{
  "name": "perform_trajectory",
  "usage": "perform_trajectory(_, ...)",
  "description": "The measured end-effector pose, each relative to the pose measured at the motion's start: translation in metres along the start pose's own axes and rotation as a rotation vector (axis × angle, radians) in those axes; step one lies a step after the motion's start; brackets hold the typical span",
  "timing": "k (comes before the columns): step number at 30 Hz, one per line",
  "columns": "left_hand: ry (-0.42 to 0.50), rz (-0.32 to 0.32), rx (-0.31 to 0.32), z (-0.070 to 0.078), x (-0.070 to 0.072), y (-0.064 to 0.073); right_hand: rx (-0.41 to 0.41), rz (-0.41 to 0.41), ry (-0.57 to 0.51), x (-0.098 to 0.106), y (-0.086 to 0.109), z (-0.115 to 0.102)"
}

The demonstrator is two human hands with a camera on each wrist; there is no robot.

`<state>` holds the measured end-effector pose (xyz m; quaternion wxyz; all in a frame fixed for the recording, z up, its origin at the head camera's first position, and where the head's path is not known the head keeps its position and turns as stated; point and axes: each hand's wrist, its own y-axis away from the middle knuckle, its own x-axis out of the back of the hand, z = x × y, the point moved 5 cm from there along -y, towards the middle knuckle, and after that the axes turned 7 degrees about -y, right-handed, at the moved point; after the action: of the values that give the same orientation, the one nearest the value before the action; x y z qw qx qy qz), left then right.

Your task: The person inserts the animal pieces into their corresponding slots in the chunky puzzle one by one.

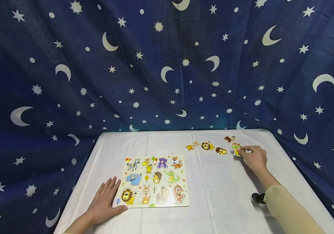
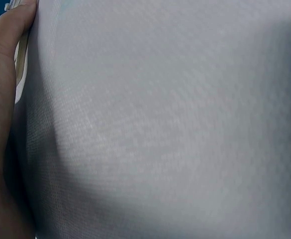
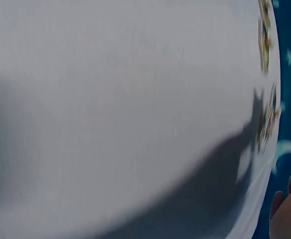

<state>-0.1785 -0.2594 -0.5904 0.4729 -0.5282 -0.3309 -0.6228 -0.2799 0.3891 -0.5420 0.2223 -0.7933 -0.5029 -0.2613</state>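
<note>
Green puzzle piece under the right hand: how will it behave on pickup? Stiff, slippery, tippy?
Probably stiff: the green piece is a flat cutout like the other pieces, which lie flat on the tablecloth. Likely light, since the right hand touches it with fingertips only. It won't roll, but lying flat it may need an edge pinch or a slide first.

One rectangular wooden animal puzzle board (image 1: pixel 152 182) is shown on one white-clothed table (image 1: pixel 222 191). Five loose cartoon animal cut-out pieces (image 1: pixel 207 146) are counted beyond it. Two bare hands are seen: left hand (image 1: pixel 104 201), right hand (image 1: pixel 253 158).
</note>
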Motion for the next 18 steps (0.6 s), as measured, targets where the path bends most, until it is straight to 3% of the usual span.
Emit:
perform_trajectory(8,0.012,-0.019,0.011,0.001,0.002,0.0,0.144,-0.039,-0.075,-0.028,0.013,-0.036)
perform_trajectory(18,0.005,-0.024,0.013,0.001,0.001,0.0,0.224,-0.105,-0.148,-0.065,0.038,-0.077)
